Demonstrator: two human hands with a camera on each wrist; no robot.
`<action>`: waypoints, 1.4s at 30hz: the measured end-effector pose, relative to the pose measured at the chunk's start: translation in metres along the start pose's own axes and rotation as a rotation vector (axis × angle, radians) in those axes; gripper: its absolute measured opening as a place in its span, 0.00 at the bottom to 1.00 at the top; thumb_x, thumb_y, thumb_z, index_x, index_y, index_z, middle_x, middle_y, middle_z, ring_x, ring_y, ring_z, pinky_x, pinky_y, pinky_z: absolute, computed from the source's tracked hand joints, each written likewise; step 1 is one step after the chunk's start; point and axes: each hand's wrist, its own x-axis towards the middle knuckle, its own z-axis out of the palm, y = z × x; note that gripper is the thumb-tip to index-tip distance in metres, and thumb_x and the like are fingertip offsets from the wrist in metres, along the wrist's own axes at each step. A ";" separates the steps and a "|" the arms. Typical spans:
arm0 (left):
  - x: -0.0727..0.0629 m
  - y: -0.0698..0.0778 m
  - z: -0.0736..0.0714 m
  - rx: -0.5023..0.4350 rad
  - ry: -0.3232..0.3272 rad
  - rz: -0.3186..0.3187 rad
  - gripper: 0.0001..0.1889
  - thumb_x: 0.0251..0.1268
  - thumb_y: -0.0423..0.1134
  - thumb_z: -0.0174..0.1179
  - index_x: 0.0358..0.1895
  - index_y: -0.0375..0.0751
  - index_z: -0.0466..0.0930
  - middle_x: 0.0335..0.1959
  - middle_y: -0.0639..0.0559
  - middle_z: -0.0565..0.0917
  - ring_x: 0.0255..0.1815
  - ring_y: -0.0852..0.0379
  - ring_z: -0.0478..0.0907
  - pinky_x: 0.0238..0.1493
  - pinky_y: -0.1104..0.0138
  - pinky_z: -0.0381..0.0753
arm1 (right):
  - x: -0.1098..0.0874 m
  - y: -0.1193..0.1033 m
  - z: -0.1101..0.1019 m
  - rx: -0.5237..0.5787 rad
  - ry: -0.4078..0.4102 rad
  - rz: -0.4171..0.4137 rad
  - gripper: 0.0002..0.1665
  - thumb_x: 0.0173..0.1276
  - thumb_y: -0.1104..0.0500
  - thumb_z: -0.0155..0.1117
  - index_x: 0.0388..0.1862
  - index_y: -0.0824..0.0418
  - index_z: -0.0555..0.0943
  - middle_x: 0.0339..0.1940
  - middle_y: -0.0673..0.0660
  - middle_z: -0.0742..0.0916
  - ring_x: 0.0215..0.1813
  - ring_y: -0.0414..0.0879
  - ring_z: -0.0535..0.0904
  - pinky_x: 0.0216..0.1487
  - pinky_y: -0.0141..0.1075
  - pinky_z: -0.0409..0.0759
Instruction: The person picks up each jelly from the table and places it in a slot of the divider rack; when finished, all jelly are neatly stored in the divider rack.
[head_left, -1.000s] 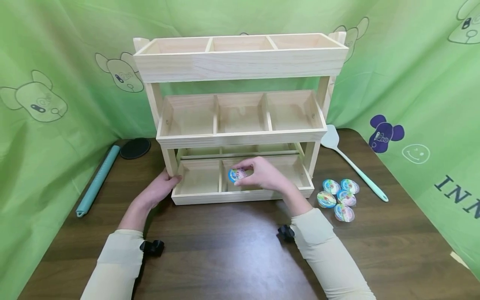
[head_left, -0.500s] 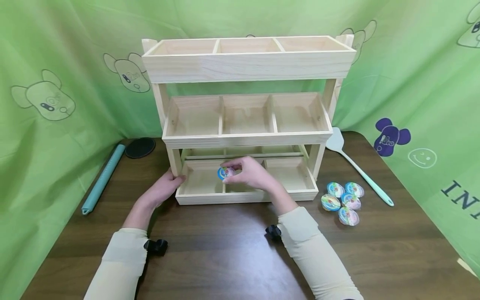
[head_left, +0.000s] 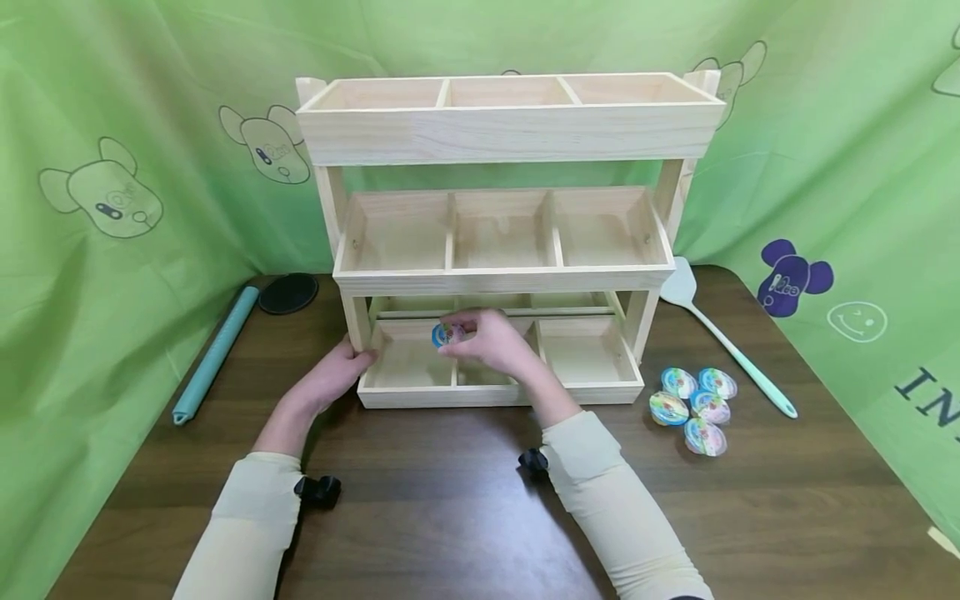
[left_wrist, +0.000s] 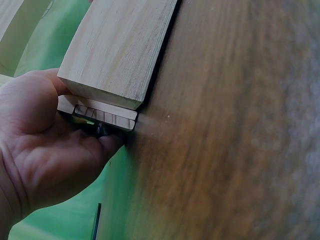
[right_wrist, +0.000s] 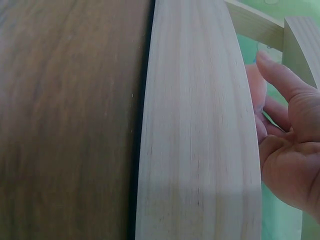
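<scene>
My right hand (head_left: 495, 343) pinches a small jelly cup (head_left: 442, 335) with a blue-rimmed printed lid between thumb and fingers. It hovers over the bottom tray (head_left: 502, 397) of a three-tier wooden rack (head_left: 517, 133), close to the divider between left and middle compartments. In the right wrist view the tray's front board (right_wrist: 200, 125) stands before the hand, and the cup is nearly all hidden. My left hand (head_left: 330, 379) grips the foot of the rack's left leg (head_left: 356, 323). Seen from the left wrist, its fingers wrap behind that wood.
Several more jelly cups (head_left: 705, 407) lie clustered on the brown table (head_left: 450, 500), right of the rack. Behind them rests a pale spatula (head_left: 738, 354). A teal roll (head_left: 217, 354) and black disc (head_left: 288, 293) lie on the left. Green printed cloth (head_left: 172, 67) hangs around.
My right hand has carried the jelly cup left, from over the middle compartment to beside the left divider, and slightly up. The left hand stays at the leg. The head view has shifted slightly.
</scene>
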 end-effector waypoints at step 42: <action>0.002 -0.004 0.000 -0.045 -0.018 0.043 0.34 0.81 0.38 0.44 0.79 0.28 0.41 0.78 0.31 0.49 0.75 0.37 0.55 0.75 0.45 0.53 | 0.039 -0.015 0.054 -0.043 -0.046 -0.014 0.33 0.56 0.60 0.80 0.61 0.65 0.81 0.47 0.59 0.87 0.47 0.49 0.82 0.49 0.35 0.81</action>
